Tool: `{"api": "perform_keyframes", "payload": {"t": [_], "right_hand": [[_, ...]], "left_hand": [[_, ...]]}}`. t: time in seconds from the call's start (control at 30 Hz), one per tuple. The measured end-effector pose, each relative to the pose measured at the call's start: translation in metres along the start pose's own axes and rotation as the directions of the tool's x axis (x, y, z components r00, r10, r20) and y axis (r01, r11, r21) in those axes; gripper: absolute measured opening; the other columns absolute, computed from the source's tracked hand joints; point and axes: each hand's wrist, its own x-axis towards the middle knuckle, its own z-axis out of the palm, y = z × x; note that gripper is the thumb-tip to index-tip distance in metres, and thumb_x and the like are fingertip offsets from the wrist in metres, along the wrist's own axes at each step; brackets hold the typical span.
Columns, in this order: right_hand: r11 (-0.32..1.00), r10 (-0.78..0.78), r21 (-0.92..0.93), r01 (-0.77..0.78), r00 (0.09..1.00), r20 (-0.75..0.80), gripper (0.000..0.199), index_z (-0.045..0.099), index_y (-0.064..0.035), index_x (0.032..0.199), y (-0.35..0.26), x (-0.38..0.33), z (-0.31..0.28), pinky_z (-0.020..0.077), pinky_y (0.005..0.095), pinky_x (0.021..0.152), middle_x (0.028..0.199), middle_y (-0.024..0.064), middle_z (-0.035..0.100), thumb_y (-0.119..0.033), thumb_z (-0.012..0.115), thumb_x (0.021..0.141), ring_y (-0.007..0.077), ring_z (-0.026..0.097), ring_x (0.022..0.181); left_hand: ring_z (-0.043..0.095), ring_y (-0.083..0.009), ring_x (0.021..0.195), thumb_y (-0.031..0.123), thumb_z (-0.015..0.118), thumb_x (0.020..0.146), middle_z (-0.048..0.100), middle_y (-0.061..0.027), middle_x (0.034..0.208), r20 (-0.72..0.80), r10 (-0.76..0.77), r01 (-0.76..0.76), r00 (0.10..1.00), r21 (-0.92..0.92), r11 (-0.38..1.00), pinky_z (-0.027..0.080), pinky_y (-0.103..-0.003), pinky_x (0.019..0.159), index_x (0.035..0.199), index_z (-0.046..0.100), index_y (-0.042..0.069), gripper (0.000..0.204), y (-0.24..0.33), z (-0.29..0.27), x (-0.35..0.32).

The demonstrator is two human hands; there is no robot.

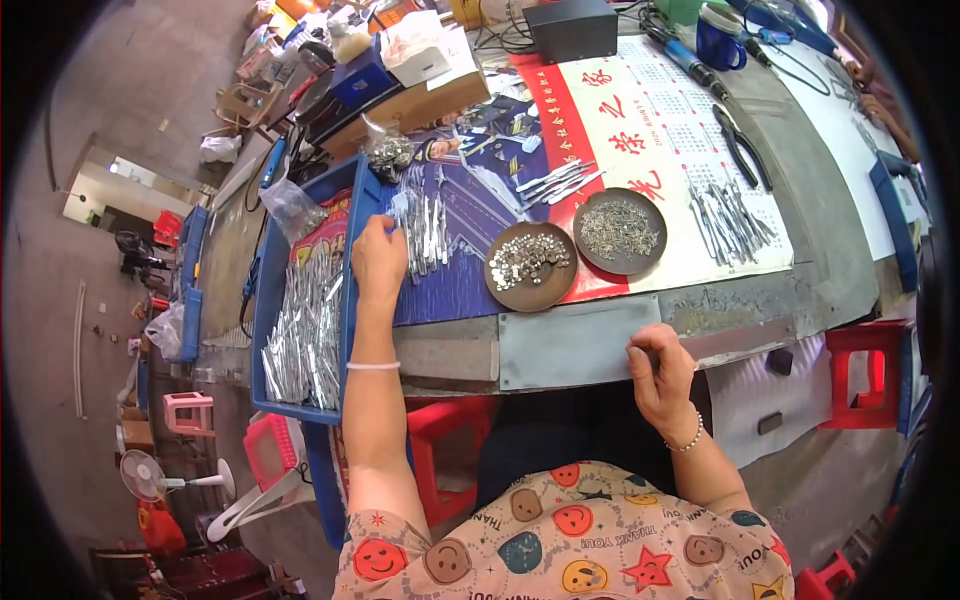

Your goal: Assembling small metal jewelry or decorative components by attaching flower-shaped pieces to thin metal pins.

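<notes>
My left hand (380, 262) is closed, fingertips down, between the right wall of a blue plastic bin (348, 330) and a row of slim silver metal pieces (424, 235). Anything its fingers pinch is hidden from this view. Many similar long metal pieces (305, 335) fill the bin. Over the front right corner of a flat grey plate (570, 345), my right hand (663, 378) is curled, thumb near the index finger; I cannot make out anything in it. Beyond the plate sit two round brown dishes: one dish (502, 293) has small shiny round parts, the other dish (652, 255) fine metal parts.
Further metal pieces lie in a small pile (560, 183) and a larger group (735, 225) on the poster (680, 130). Black-handled pliers (742, 150), a blue mug (720, 40) and a dark box (572, 30) stand farther back. Another person's hand (880, 110) shows at far right.
</notes>
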Motion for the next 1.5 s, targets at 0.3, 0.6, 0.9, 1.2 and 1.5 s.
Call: {"api": "perform_keyframes", "payload": {"t": [0.3, 0.6, 0.9, 1.2, 1.5], "right_hand": [[0.995, -0.062, -0.077, 0.06, 0.998, -0.027, 0.015, 0.055, -0.0018, 0.089, 0.001, 0.008, 0.01, 0.0457, 0.0363, 0.063, 0.079, 0.012, 0.057, 0.003, 0.064, 0.077, 0.0298, 0.055, 0.072], [0.993, -0.041, -0.11, 0.04, 0.999, -0.011, 0.015, 0.055, -0.0032, 0.089, -0.003, 0.005, -0.01, 0.0461, 0.0412, 0.067, 0.082, 0.0153, 0.057, 0.0, 0.061, 0.076, 0.0354, 0.056, 0.076], [0.997, -0.056, -0.057, 0.054, 0.997, -0.045, 0.01, 0.057, -0.0046, 0.088, -0.008, 0.002, -0.008, 0.0457, 0.0401, 0.068, 0.081, 0.0121, 0.058, -0.01, 0.063, 0.081, 0.0323, 0.057, 0.076], [0.994, -0.073, -0.091, 0.068, 0.996, -0.06, 0.011, 0.056, -0.0044, 0.087, -0.004, 0.009, -0.003, 0.0455, 0.0394, 0.068, 0.08, 0.0113, 0.057, -0.008, 0.063, 0.081, 0.0318, 0.056, 0.074], [0.99, -0.081, -0.122, 0.073, 0.995, -0.066, 0.01, 0.056, -0.0047, 0.088, -0.005, 0.005, -0.001, 0.0454, 0.0398, 0.068, 0.081, 0.0107, 0.057, -0.009, 0.062, 0.082, 0.0318, 0.056, 0.075]], "left_hand": [[0.063, -0.0314, 0.069, 0.015, 0.059, 0.08, 0.064, -0.0161, 0.073, 0.068, 0.136, -0.114, 0.988, -0.26, 0.959, 0.048, -0.039, 0.066, 0.096, 0.063, 0.002, 0.021, 0.044, -0.03, -0.015], [0.059, -0.0374, 0.083, 0.013, 0.056, 0.083, 0.061, -0.0189, 0.086, 0.09, 0.549, -0.485, 0.831, -0.366, 0.794, 0.047, -0.045, 0.075, 0.091, 0.062, 0.004, 0.013, 0.13, 0.055, 0.027], [0.061, -0.033, 0.077, 0.012, 0.065, 0.074, 0.062, -0.0172, 0.08, 0.176, 0.584, -0.503, 0.792, -0.354, 0.789, 0.048, -0.041, 0.072, 0.083, 0.062, 0.002, 0.013, 0.14, 0.112, 0.049], [0.06, -0.0364, 0.082, 0.015, 0.063, 0.08, 0.062, -0.0184, 0.083, 0.232, 0.584, -0.531, 0.778, -0.254, 0.808, 0.047, -0.043, 0.073, 0.084, 0.058, 0.003, 0.014, 0.143, 0.118, 0.059], [0.058, -0.042, 0.082, 0.011, 0.057, 0.083, 0.059, -0.0241, 0.082, 0.157, 0.647, -0.619, 0.746, -0.193, 0.761, 0.045, -0.05, 0.071, 0.085, 0.051, -0.001, 0.014, 0.138, 0.121, 0.054]]}}
